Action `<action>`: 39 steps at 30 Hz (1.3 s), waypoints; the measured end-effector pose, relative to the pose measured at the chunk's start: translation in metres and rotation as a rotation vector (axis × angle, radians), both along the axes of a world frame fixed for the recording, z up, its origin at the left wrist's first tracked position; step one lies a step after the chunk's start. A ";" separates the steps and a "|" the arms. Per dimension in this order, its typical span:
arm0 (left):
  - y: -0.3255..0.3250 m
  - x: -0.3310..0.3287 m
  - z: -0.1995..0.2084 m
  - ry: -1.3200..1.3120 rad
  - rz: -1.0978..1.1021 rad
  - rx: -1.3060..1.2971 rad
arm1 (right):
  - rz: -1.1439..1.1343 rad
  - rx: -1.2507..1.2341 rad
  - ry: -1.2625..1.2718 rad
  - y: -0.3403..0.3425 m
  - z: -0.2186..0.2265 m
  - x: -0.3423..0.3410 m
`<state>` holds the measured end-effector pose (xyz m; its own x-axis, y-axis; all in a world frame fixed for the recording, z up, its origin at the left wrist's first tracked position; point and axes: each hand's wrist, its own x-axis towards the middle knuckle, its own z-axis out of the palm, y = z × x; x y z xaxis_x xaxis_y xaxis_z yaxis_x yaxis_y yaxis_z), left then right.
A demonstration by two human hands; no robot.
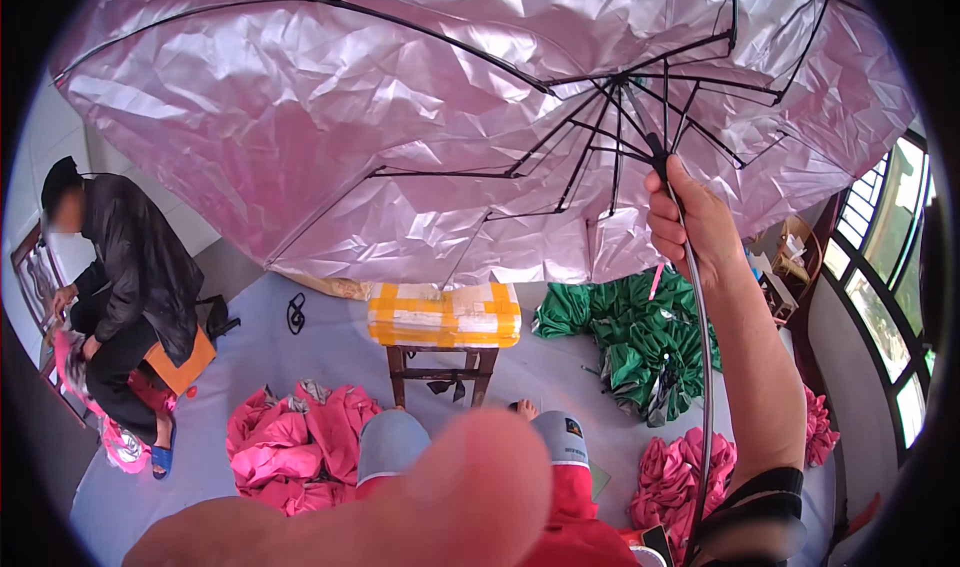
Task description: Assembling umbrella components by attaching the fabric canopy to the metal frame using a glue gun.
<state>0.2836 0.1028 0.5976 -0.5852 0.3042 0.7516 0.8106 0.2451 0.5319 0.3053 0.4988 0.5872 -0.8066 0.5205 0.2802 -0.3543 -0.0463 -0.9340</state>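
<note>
A wide umbrella (420, 117) is spread across the top of the view, its crinkled underside silvery pink and its ribs black. My right hand (690, 212) is raised and closed round the umbrella's metal shaft, just at the black runner (657, 150) below the hub. The shaft runs down past my right forearm to the lower edge. My left hand (470, 487) looms very near and blurred at the bottom centre, in front of my lap. Its fingers cannot be made out, nor whether anything is in them.
A stool (440, 362) with a yellow-taped white top stands ahead. Pink umbrellas (300, 442) lie in a heap at left, with more pink fabric (685, 477) at right. Behind it are bunched green umbrellas (650, 342). A person (130, 267) sits at far left, handling pink fabric.
</note>
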 end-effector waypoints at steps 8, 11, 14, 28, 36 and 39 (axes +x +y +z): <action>0.022 -0.013 -0.015 0.057 -0.059 0.443 | 0.027 0.027 0.039 0.004 -0.001 -0.002; 0.028 -0.015 -0.020 0.083 -0.073 0.620 | 0.037 0.026 0.040 0.003 -0.001 -0.001; 0.031 -0.016 -0.025 0.127 -0.082 0.808 | 0.038 0.023 0.046 0.001 -0.001 0.001; 0.064 -0.189 -0.166 0.142 0.082 0.869 | 0.117 -0.043 0.172 0.034 -0.019 0.006; 0.149 -0.285 -0.264 -0.642 -0.336 0.378 | 0.177 -0.144 0.205 0.026 -0.014 0.000; 0.159 -0.295 -0.249 -0.810 -0.521 0.378 | 0.135 -0.103 0.183 0.033 -0.017 0.004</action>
